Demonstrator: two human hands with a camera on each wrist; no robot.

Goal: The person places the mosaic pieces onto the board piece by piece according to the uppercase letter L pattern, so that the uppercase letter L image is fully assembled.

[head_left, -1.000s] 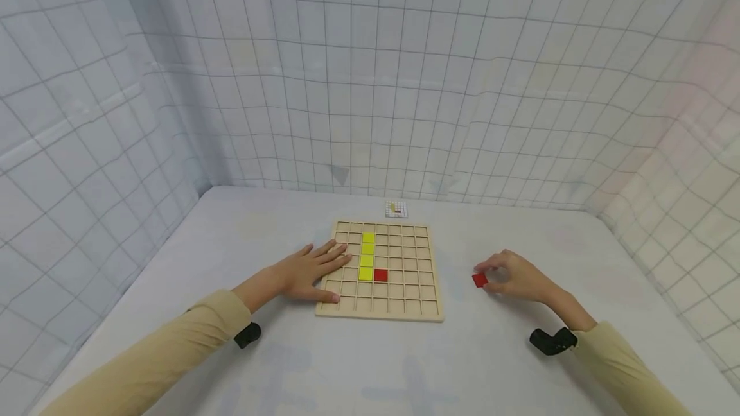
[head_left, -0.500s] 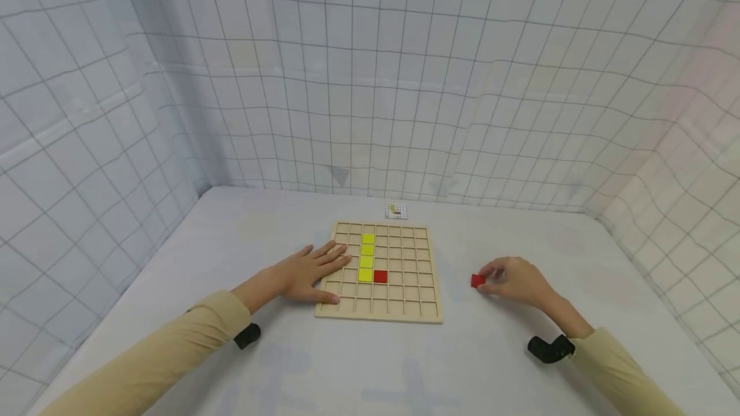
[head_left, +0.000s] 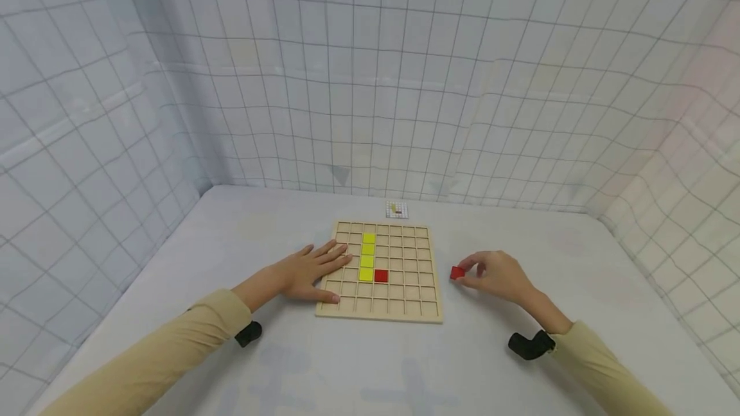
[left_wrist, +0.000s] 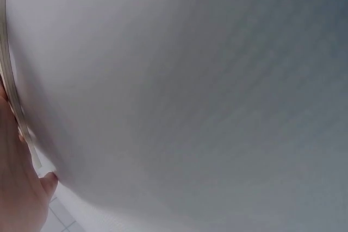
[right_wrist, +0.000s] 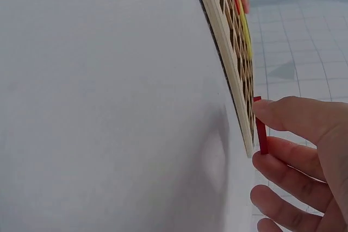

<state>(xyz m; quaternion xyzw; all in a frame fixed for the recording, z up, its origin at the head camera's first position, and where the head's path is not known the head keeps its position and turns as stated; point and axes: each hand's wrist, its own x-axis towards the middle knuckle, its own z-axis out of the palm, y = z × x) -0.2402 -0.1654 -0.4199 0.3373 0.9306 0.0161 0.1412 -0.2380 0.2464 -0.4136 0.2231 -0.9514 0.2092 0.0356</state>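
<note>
A wooden grid board [head_left: 412,300] lies on the white table. Four cells' worth of space aside, a column of several yellow tiles [head_left: 367,255] fills part of it, with one red tile [head_left: 381,276] set beside the lowest yellow one. My left hand [head_left: 306,275] rests spread on the board's left side, fingers straight. Just right of the board, my right hand [head_left: 497,275] pinches a second red tile [head_left: 457,273] between thumb and fingers. In the right wrist view that thin red tile [right_wrist: 261,129] is held edge-on, above the table surface.
A small printed card [head_left: 397,210] with a coloured grid pattern lies behind the board. White cloth walls with a dark grid [head_left: 405,82] enclose the table at the back and sides. A black wrist device [head_left: 530,345] sits at the right cuff.
My right hand has moved left toward the board, carrying the red tile. The left hand and the tiles on the board have stayed in place.
</note>
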